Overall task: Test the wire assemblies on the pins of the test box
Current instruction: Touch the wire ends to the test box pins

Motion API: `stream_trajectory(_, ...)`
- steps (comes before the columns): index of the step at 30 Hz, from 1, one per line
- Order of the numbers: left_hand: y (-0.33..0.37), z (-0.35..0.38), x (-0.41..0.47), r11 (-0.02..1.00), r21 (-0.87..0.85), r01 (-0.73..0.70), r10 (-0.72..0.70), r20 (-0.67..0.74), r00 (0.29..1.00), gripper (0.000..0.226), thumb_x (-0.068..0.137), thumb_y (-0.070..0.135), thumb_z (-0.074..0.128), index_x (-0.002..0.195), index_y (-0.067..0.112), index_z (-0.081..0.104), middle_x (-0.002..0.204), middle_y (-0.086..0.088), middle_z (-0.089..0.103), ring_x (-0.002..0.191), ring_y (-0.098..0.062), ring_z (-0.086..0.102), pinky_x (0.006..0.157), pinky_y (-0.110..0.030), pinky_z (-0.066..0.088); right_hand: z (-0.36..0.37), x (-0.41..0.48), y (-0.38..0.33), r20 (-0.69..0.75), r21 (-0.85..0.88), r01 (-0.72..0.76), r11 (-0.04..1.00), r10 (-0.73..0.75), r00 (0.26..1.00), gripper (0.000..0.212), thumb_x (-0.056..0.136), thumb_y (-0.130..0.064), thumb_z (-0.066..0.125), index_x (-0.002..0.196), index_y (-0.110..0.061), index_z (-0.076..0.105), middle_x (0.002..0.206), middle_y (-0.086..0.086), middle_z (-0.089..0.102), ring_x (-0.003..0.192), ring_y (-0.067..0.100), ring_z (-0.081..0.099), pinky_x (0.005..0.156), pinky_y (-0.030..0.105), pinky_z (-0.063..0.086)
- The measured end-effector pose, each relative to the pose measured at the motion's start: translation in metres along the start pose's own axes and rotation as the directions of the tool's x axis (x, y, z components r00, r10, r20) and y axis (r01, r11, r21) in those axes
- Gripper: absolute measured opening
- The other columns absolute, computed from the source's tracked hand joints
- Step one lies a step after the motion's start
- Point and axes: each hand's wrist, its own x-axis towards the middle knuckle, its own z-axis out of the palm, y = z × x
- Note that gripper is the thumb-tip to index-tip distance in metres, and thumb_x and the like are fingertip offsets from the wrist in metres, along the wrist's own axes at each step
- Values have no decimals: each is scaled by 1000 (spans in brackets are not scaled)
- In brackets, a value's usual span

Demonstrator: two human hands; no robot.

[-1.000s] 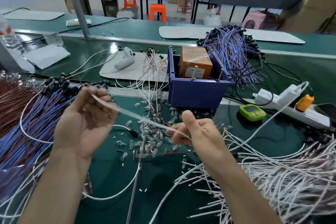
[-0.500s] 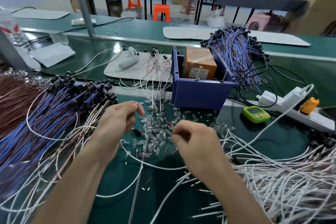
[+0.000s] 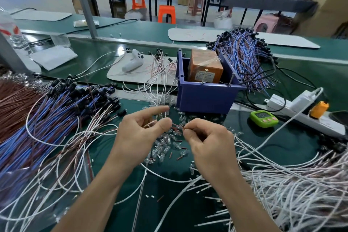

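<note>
Now left hand [image 3: 140, 135] nearer right hand [image 3: 209, 143]

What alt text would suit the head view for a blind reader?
A left hand and right hand pinch a wire over bulbs on a green bench. A blue bin holding an orange box stands behind, wire piles either side.

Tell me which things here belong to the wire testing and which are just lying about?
Job: left hand and right hand pinching a wire assembly; orange test box; blue bin; white wire pile.
Lying about: green timer; power strip; white gadget; orange stool.
</note>
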Motion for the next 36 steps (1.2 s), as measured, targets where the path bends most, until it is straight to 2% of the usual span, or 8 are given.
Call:
stream_trajectory(2, -3, 2, 1, 996, 83, -38, 41, -32, 999, 14, 87, 20, 81, 80, 33, 82, 57, 3, 68, 46, -5, 46, 46, -18, 37, -1, 1, -1, 3, 3, -1, 1000, 1, 1000, 15, 92, -19, 71, 81, -30, 70, 65, -9, 65, 56, 11, 55, 52, 27, 45)
stream_trajectory(6, -5, 10, -3, 997, 67, -36, 44, -121, 992, 27, 94, 28, 75, 67, 23, 75, 50, 1, 63, 34, -3, 29, 36, -15, 22, -2, 0, -5, 2, 72, -12, 997, 12, 1000, 19, 91, -16, 71, 77, -28, 71, 58, -9, 61, 48, 6, 48, 46, 17, 36)
stream_trajectory(10, -5, 23, -2, 991, -130, 22, -49, -207, 977, 25, 94, 26, 73, 71, 17, 75, 51, -1, 60, 41, -10, 35, 39, -21, 27, -1, -1, -11, -18, 89, -1, 996, 3, 1000, 23, 90, -13, 71, 71, -25, 67, 54, -7, 57, 46, 5, 43, 45, 15, 32)
stream_trajectory(18, -6, 10, 6, 979, -205, -18, -74, -431, 899, 46, 101, 39, 62, 57, 31, 71, 47, 5, 55, 43, -10, 43, 46, -29, 33, -10, -2, -10, -131, 126, -24, 992, 41, 991, 26, 89, -13, 70, 66, -23, 63, 49, -7, 53, 43, 7, 43, 44, 14, 30)
stream_trajectory(23, -1, 30, -7, 961, -277, 13, -81, -236, 968, 48, 88, 56, 70, 58, 20, 64, 50, 5, 44, 49, -12, 35, 49, -28, 32, 4, -9, -24, 120, 147, 26, 989, -44, 992, 13, 88, -19, 71, 77, -26, 69, 60, -13, 62, 51, 6, 53, 49, 11, 36)
stream_trajectory(27, 7, 32, -6, 792, -581, 187, -270, -58, 961, 36, 85, 52, 63, 78, 21, 78, 53, 6, 40, 44, -9, 33, 41, -22, 30, 15, -18, -29, 307, 56, 51, 997, -66, 950, 4, 84, -36, 69, 84, -32, 66, 73, -16, 67, 61, 5, 58, 55, 10, 38)
stream_trajectory(30, 9, 22, -1, 685, -698, 210, -307, -15, 952, 26, 78, 40, 71, 86, 17, 79, 57, 4, 42, 46, -10, 32, 46, -22, 27, 15, -19, -29, 400, -5, 37, 999, -31, 916, 23, 80, -50, 66, 92, -30, 67, 78, -13, 72, 64, 5, 63, 61, 21, 50)
stream_trajectory(36, 8, -4, 6, 516, -831, 207, -303, 49, 952, 65, 45, 12, 65, 109, 1, 70, 69, 0, 49, 56, -15, 32, 59, -25, 32, 23, -25, -28, 600, -219, 93, 971, 59, 798, 27, 73, -48, 73, 93, -35, 62, 79, -9, 72, 73, 14, 66, 71, 32, 60)
